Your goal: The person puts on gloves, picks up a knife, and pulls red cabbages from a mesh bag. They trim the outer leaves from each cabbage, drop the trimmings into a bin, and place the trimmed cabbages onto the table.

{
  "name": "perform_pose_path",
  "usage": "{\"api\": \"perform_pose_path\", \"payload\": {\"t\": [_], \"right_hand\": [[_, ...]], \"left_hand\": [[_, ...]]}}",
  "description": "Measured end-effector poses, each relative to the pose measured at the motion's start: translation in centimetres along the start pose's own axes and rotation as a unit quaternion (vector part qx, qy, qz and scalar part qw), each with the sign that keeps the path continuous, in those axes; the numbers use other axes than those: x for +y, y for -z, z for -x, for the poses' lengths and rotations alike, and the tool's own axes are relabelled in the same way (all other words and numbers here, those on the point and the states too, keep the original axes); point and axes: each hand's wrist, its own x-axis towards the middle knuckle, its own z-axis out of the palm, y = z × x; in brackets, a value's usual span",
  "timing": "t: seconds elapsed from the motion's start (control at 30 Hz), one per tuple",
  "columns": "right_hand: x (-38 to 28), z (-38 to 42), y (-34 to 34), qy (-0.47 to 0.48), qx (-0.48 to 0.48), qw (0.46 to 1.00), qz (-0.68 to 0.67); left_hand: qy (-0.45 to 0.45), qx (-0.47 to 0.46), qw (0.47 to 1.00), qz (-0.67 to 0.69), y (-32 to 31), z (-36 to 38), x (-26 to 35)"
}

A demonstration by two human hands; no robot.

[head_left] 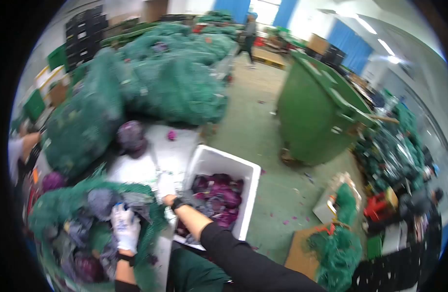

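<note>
My left hand (125, 228), in a white glove, grips the right side of a red cabbage (101, 202) in an opened green mesh sack (44, 200). More cabbages and loose outer leaves surround it, including a dark purple head (89, 266) lower in the sack. My right hand (166, 187), also gloved, is over the white tabletop (136, 170), beside the left wall of a white foam box (256, 181). Blur and the pale surface hide its fingers, so I cannot tell what it holds. Trimmed purple cabbages (226, 194) fill much of the box.
Behind the table lie full green mesh sacks (170, 90); a whole cabbage (131, 136) sits near them. To the right stands a green wheeled bin (307, 107). A cardboard sheet (302, 253) and netting (338, 253) are at lower right. A person (248, 39) walks far back.
</note>
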Motion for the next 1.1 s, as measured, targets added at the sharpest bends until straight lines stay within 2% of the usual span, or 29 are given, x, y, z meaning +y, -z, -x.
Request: {"api": "perform_pose_path", "payload": {"t": [0.03, 0.07, 0.1, 0.13, 0.17, 0.2, 0.23, 0.27, 0.3, 0.33, 0.37, 0.4, 0.43, 0.47, 0.5, 0.57, 0.6, 0.63, 0.67, 0.77, 0.83, 0.87, 0.9, 0.97, 1.03, 1.1], "right_hand": [[1.3, 0.7, 2.7, -0.128, -0.045, 0.896, -0.422], [0.7, 0.1, -4.1, -0.051, 0.256, 0.946, -0.191], [1.6, 0.4, -2.0, -0.073, 0.142, 0.953, -0.259], [1.7, 0.4, -1.1, -0.126, 0.117, 0.936, -0.308], [1.7, 0.9, -0.1, -0.136, 0.141, 0.925, -0.326], [1.9, 0.8, -0.7, -0.14, 0.143, 0.921, -0.333], [1.9, 0.7, -1.2, -0.135, 0.135, 0.932, -0.308], [1.8, 0.8, -0.2, -0.147, 0.095, 0.929, -0.326], [1.8, 0.8, 0.9, -0.16, 0.056, 0.926, -0.338], [1.6, 0.9, 1.3, -0.151, 0.064, 0.929, -0.332], [1.7, 1.3, 1.4, -0.144, 0.072, 0.933, -0.323], [1.8, 1.5, 1.6, -0.144, 0.072, 0.929, -0.332], [2.0, 1.8, 1.6, -0.148, 0.074, 0.925, -0.341], [2.0, 2.0, 2.0, -0.176, 0.077, 0.919, -0.344], [2.5, 2.3, 2.4, -0.157, 0.077, 0.921, -0.348], [3.0, 2.5, 2.3, -0.152, 0.106, 0.92, -0.345], [3.3, 2.7, 2.3, -0.152, 0.109, 0.92, -0.345], [3.5, 2.7, 2.3, -0.155, 0.111, 0.924, -0.332], [3.5, 2.7, 2.4, -0.159, 0.113, 0.927, -0.32], [3.0, 3.2, 2.5, -0.162, 0.085, 0.929, -0.32], [2.5, 3.9, 2.8, -0.16, 0.084, 0.928, -0.326], [2.6, 4.0, 2.6, -0.161, 0.082, 0.93, -0.319], [2.5, 4.1, 2.7, -0.162, 0.08, 0.932, -0.314], [2.9, 4.1, 2.2, -0.157, 0.063, 0.933, -0.318], [4.2, 3.3, -0.3, -0.176, 0.022, 0.915, -0.362], [5.4, 4.0, -0.1, -0.154, 0.085, 0.861, -0.477]], "left_hand": [[0.013, 0.018, 0.999, 0.041, -0.9, 1.3, -1.4], [0.073, 0.004, 0.993, 0.093, 0.3, 1.5, -1.4], [0.127, 0.079, 0.953, 0.265, -0.6, 2.3, -2.7], [0.229, 0.043, 0.91, 0.341, 3.5, 1.0, -1.6], [0.228, 0.145, 0.904, 0.332, 4.8, 1.0, -1.8], [0.285, 0.163, 0.895, 0.301, 6.3, 0.4, -2.2], [0.267, 0.196, 0.9, 0.284, 7.6, -0.4, -1.7], [0.242, 0.156, 0.919, 0.268, 9.1, -1.5, -0.6], [0.173, 0.084, 0.931, 0.309, 10.5, -2.9, 0.5], [0.097, -0.015, 0.971, 0.219, 9.8, -3.4, 0.7], [0.068, -0.103, 0.961, 0.246, 10.6, -5.0, 2.4], [0.063, -0.117, 0.987, 0.09, 7.7, -4.7, 3.6], [0.063, -0.139, 0.987, 0.056, 7.2, -4.8, 4.5], [0.071, -0.123, 0.989, 0.048, 5.8, -4.4, 3.9], [0.073, -0.105, 0.991, 0.039, 4.1, -4.4, 2.9], [0.215, -0.085, 0.929, 0.288, 3.2, -4.1, -0.3], [0.218, 0.109, 0.876, 0.416, -1.3, -2.0, -3.8], [0.241, 0.126, 0.88, 0.388, 3.9, -1.3, -3.5], [0.251, 0.145, 0.876, 0.386, 6.4, -0.7, -3.9], [0.189, 0.199, 0.864, 0.421, 11.3, 1.1, -2.1], [0.237, 0.203, 0.814, 0.49, 13.5, 2.8, -1.5], [0.243, 0.221, 0.842, 0.429, 14.7, 3.8, -1.8], [0.268, 0.258, 0.821, 0.433, 14.7, 5.4, -3.1], [0.345, 0.261, 0.784, 0.446, 14.2, 9.1, -6.2], [0.371, 0.255, 0.772, 0.449, 12.9, 12.3, -8.4], [0.395, 0.252, 0.757, 0.455, 12.9, 14.0, -8.3]]}}
